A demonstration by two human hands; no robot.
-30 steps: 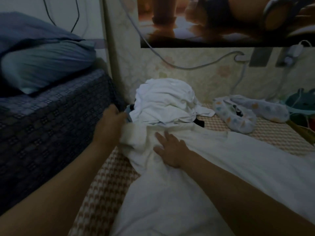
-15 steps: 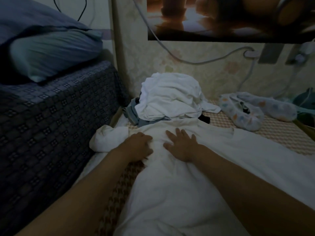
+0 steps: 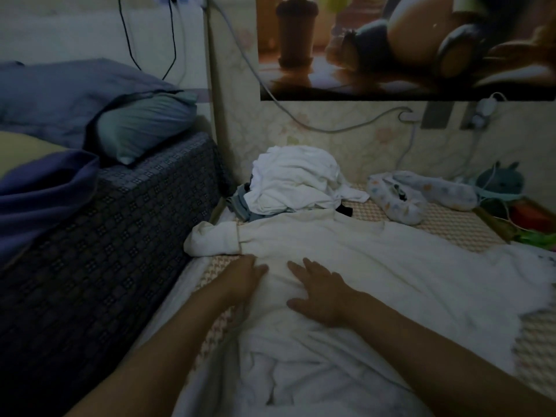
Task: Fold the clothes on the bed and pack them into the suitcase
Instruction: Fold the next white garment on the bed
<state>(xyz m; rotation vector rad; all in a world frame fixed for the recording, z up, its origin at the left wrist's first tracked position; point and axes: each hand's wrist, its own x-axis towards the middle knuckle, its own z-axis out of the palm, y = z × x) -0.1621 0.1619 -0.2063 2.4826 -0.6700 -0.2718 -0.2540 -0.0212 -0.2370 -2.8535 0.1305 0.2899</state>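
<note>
A white garment [image 3: 376,266] lies spread out across the checked woven mat [image 3: 451,224] on the bed, its body running from the near edge towards the far right. One sleeve [image 3: 210,239] is bunched into a soft lump at the far left, just beside the dark patterned raised mattress [image 3: 105,236].

Both of the person's hands rest on the cloth, close together in the middle of the scene. The left hand [image 3: 243,278] sits at the garment's left edge, where cloth meets mat, with its fingers laid over the fabric and pointing right. It grasps nothing that I can see. The right hand [image 3: 322,293] lies palm down, fingers straight and spread, pressing the fabric flat without grasping it. The cloth wrinkles into folds just nearer than the two wrists.

Beyond the garment, against the far wall, a heap of clothes [image 3: 294,182] waits unfolded. It is mostly white pieces on top, with a grey-blue piece [image 3: 240,206] poking out underneath on the left and a bit of black [image 3: 344,209] on the right. The garment's far edge touches this heap.

To the right of the heap lie two spotted fabric items [image 3: 397,203], and further right a teal plush toy [image 3: 499,179] leans by the wall. On the raised mattress to the left sit a grey-green pillow [image 3: 141,127] and a purple-blue blanket [image 3: 45,188]. A poster [image 3: 406,46] hangs on the far wall, with a pale cable [image 3: 301,124] looping beneath it.
</note>
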